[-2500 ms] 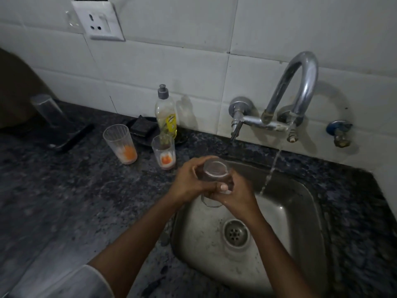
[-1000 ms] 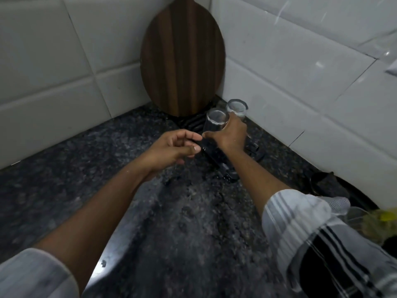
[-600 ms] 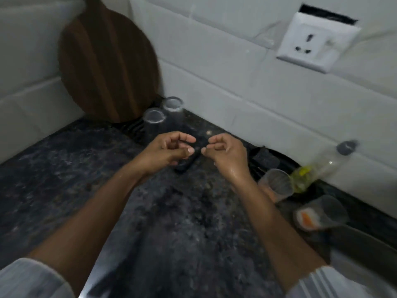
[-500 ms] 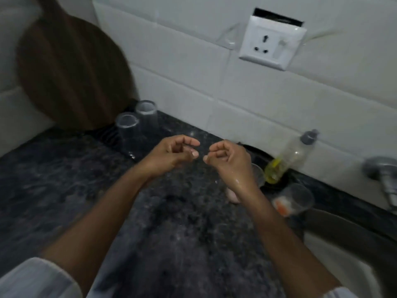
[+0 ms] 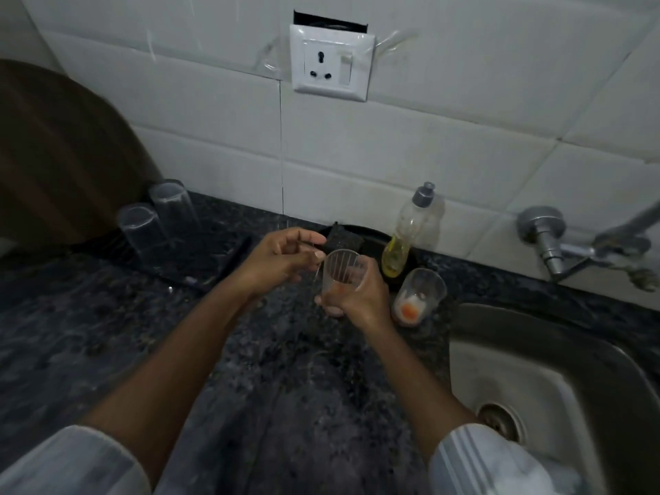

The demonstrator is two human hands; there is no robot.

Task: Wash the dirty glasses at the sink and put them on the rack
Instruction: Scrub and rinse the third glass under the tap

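Note:
My right hand (image 5: pixel 360 298) is wrapped around a ribbed clear dirty glass (image 5: pixel 341 267), held upright just above the dark counter. My left hand (image 5: pixel 282 257) hovers beside the glass's rim with loosely curled fingers and holds nothing. A second dirty glass (image 5: pixel 418 298) with orange residue at its bottom stands on the counter to the right. Two clean glasses (image 5: pixel 141 226) (image 5: pixel 173 203) stand upside down on the black rack (image 5: pixel 210 259) at the left. The steel sink (image 5: pixel 557 384) lies at the lower right.
A dish soap bottle (image 5: pixel 410 234) and a dark sponge (image 5: pixel 344 239) sit behind the glasses by the tiled wall. The tap (image 5: pixel 585 246) juts out at the right edge. A wooden board (image 5: pixel 60 162) leans at the left. A wall socket (image 5: pixel 330 67) is above.
My right hand set the washed glass upside down on the rack, then swung right and took hold of a dirty glass. The view turned from the rack corner toward the sink.

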